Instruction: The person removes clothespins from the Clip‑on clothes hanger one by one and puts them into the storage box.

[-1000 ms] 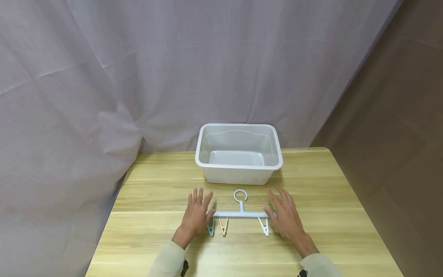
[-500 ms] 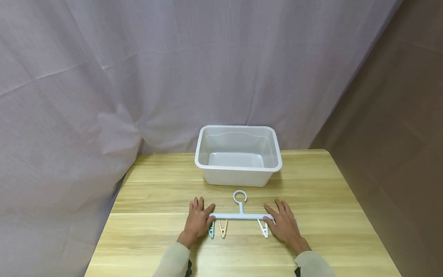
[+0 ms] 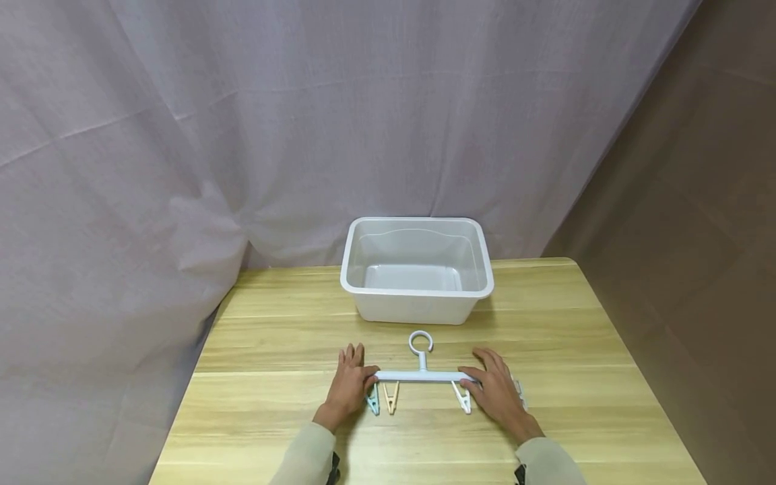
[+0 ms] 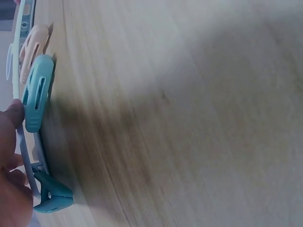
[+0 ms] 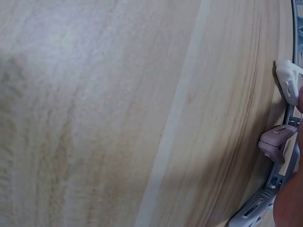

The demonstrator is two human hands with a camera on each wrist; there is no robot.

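A pale blue clip hanger [image 3: 418, 376] lies on the table, hook toward the back. My left hand [image 3: 348, 389] pinches its left end between thumb and fingers, beside a teal clip [image 4: 39, 94]. At that end a second, darker teal clip [image 4: 53, 195] shows in the left wrist view. On the bar's other end my right hand [image 3: 498, 392] holds on, thumb close to a white clip [image 3: 462, 399]. Between the hands hangs a beige clip [image 3: 391, 399]. The right wrist view shows a mauve clip [image 5: 275, 142] and a grey-blue clip [image 5: 251, 210] by the right hand.
Behind the hanger a white plastic basin [image 3: 418, 308] stands on the wooden table [image 3: 273, 323], near its back edge. A grey curtain [image 3: 388, 121] hangs behind and to the left; a brown one [image 3: 685, 256] is at the right.
Both hands came down from above the hanger's ends, and their fingers have curled round the bar. A clip at the right end now shows beside the right hand. The basin stays put.
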